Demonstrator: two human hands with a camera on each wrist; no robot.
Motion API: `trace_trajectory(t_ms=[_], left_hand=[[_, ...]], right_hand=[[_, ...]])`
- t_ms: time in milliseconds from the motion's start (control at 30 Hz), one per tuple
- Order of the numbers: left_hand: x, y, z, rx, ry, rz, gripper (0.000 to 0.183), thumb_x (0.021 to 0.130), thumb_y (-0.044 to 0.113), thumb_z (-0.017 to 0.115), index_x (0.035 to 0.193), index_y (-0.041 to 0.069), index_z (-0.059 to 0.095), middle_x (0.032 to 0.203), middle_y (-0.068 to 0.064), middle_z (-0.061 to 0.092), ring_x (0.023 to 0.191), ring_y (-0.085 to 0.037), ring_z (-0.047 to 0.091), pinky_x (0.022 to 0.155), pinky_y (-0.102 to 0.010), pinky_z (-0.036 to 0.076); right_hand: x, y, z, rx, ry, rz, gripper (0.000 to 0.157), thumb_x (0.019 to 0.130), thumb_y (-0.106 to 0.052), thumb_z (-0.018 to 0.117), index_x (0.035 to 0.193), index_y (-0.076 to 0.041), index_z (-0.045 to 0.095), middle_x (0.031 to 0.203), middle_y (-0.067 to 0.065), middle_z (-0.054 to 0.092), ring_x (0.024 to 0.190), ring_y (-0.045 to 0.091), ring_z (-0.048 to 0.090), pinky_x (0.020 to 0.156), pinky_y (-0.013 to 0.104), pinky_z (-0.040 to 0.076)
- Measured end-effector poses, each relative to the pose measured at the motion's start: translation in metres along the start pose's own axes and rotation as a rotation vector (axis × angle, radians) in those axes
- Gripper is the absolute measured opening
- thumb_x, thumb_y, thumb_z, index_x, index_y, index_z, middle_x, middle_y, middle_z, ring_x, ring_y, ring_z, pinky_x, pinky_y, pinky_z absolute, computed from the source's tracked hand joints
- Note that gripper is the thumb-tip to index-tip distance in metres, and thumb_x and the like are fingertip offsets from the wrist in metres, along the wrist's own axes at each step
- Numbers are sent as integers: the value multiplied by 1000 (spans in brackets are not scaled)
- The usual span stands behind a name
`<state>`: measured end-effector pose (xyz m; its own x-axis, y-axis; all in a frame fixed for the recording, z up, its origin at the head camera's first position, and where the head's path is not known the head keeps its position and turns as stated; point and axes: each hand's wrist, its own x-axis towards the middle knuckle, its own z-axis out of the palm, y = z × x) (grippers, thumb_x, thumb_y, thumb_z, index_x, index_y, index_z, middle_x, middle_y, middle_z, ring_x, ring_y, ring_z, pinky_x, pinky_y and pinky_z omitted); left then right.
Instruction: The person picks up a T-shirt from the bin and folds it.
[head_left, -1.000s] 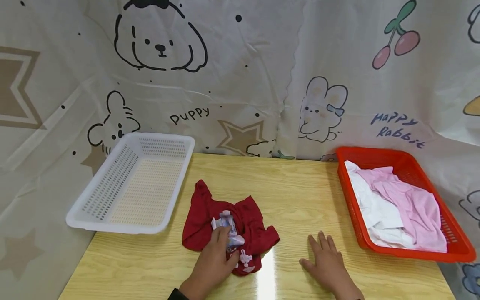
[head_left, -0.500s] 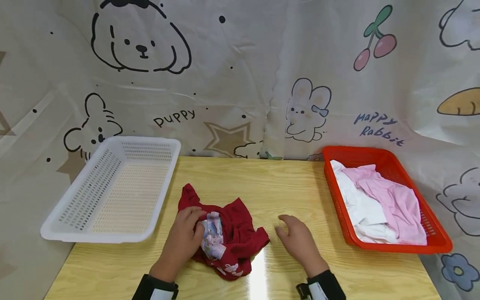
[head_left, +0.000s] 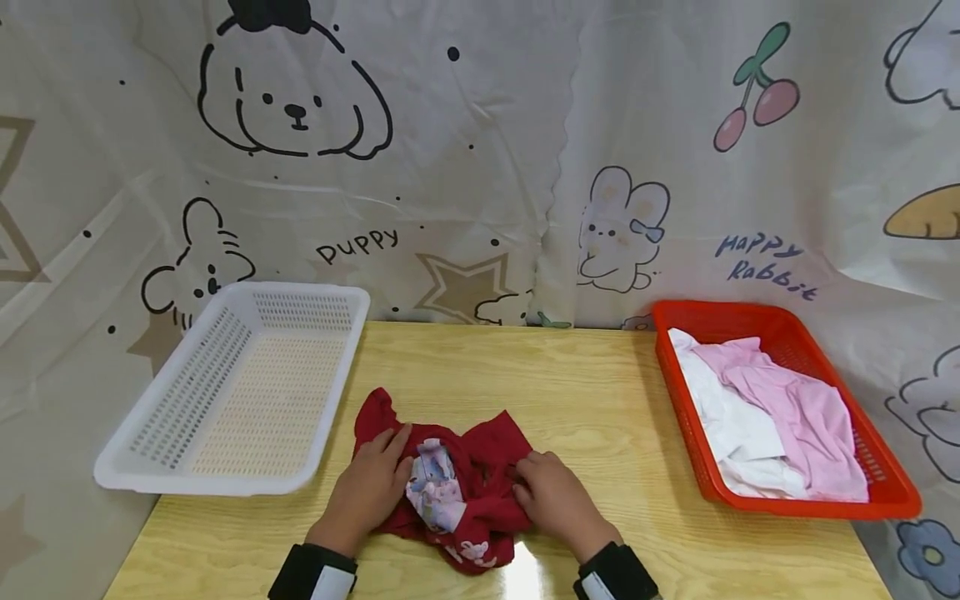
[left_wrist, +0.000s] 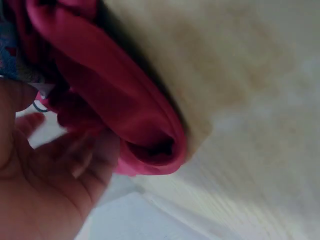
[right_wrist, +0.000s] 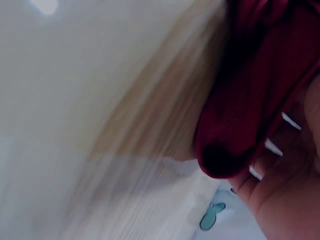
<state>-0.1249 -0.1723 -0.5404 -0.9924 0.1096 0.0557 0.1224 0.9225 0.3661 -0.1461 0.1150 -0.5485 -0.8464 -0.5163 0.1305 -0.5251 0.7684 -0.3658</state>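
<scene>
A crumpled dark red top [head_left: 483,475] lies on the table, with a pale printed patch [head_left: 435,487] and small white rabbit figures near its front edge. My left hand [head_left: 367,487] rests on its left side, fingers extended over the cloth and thumb beside the patch. In the left wrist view, the fingers [left_wrist: 102,155] touch a tube-like red part with an open end. My right hand [head_left: 562,500] pinches the top's right side with bent fingers. The right wrist view shows the red cloth [right_wrist: 250,110] between the thumb side and the fingers; the fingertips are partly hidden.
A white perforated basket [head_left: 330,400] stands at the left back of the wooden table [head_left: 585,400]. At the right, a red basket [head_left: 675,417] holds white cloth [head_left: 738,425] and pink cloth [head_left: 795,400]. A cartoon-printed curtain [head_left: 465,192] hangs behind.
My left hand has moved off the printed patch to the top's left side. My right hand has come leftward from the bare table onto the top's right side. Both baskets stay put.
</scene>
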Motion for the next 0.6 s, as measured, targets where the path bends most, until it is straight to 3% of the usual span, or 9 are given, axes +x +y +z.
trace_trajectory(t_ms=[67,200,367,433,500,600], left_hand=[[-5,3,1,36,-3,-75,51,95,32,48,140,8,43,128,-23,52,114,-40,46,90,-55,46],[-15,10,0,94,-3,-179,52,95,37,47,135,4,48,115,-27,55,96,-42,54,75,-55,51],[-26,18,-3,86,-65,-153,41,90,33,57,118,3,60,98,-23,57,73,-35,60,63,-49,53],[-27,20,-4,88,-77,-119,29,87,27,62,104,4,65,89,-18,57,70,-31,59,61,-46,52],[-27,21,-5,98,-68,-94,17,84,22,66,91,6,67,82,-13,54,72,-30,56,60,-45,51],[-23,21,-7,89,-28,-80,10,81,18,68,79,9,65,83,-11,54,81,-30,53,61,-47,49]], right_hand=[[-8,7,-7,-39,9,91,12,82,-16,64,72,-16,57,73,-4,51,74,18,49,65,35,46],[-29,19,-30,-95,-18,291,8,77,-12,62,70,-10,60,71,4,55,70,25,54,63,41,48],[-51,30,-57,-74,-158,532,10,79,-15,57,70,-10,58,69,6,60,58,20,51,52,41,44],[-52,35,-62,-70,-126,552,10,81,-17,58,73,-10,57,69,7,60,58,20,51,51,42,43],[-49,41,-62,-77,-34,523,11,82,-18,60,83,-7,61,78,11,62,67,26,55,56,47,47],[-42,53,-57,-81,86,451,28,83,-16,64,106,0,61,99,21,61,88,38,56,68,56,49]])
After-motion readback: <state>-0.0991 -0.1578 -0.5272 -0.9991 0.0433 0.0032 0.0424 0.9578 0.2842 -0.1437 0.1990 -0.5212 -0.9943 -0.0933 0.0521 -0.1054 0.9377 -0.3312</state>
